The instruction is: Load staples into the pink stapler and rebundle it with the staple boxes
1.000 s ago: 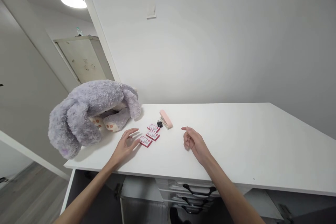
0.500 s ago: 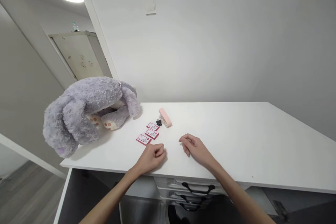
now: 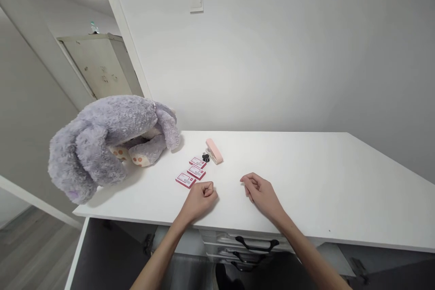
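Note:
My left hand rests on the white tabletop near its front edge, curled into a fist with nothing visible in it. Just beyond its knuckles lie three small red-and-white boxes, the nearest box closest to the hand, then a middle box and a far box. To the right, my right hand lies with its fingers loosely curled in, holding nothing that I can see. Farther back are a pink stapler and, touching or close beside it, a small black clip-like item.
A large purple plush toy slumps over the table's left end. Behind the table rises a white wall with a switch. Below the front edge are drawers with black handles.
My right hand has shifted slightly to the right, away from the left one. The left fist has barely moved. The whole view has tilted a little; the boxes and stapler lie as before.

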Demonstrator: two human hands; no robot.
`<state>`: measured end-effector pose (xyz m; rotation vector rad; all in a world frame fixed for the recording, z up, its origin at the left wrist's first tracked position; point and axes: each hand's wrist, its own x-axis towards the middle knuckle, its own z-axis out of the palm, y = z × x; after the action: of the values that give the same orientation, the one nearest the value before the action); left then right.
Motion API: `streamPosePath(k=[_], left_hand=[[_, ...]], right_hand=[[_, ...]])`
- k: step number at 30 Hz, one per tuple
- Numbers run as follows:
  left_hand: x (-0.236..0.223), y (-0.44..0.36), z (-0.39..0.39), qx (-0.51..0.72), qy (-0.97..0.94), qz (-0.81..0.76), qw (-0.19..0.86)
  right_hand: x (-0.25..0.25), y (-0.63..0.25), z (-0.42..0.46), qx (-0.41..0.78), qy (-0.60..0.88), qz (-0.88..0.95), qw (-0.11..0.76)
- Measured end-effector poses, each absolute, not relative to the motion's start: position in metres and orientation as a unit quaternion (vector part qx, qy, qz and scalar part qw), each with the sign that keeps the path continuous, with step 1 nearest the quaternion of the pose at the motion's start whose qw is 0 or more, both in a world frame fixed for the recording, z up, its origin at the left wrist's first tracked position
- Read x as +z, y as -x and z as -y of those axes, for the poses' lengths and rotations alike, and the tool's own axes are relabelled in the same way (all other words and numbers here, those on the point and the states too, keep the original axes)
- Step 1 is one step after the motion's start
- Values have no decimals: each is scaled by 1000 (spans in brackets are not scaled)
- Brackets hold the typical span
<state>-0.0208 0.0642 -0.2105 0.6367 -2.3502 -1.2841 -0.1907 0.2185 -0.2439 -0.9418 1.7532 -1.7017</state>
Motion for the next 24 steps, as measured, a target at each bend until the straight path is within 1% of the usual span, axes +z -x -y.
streamPosePath(k=[7,13,24], left_hand=[[-211,19,-65,-461,-230,833,201],[-209,18,-63,-470,-238,823,213],[-210,20,-64,-470,-245,817,226]], right_hand=[[-243,191,-218,-627,337,-653,259],[-241,191,-220,-624,333,-675,210],[-239,192,-222,-598,335,-696,214]])
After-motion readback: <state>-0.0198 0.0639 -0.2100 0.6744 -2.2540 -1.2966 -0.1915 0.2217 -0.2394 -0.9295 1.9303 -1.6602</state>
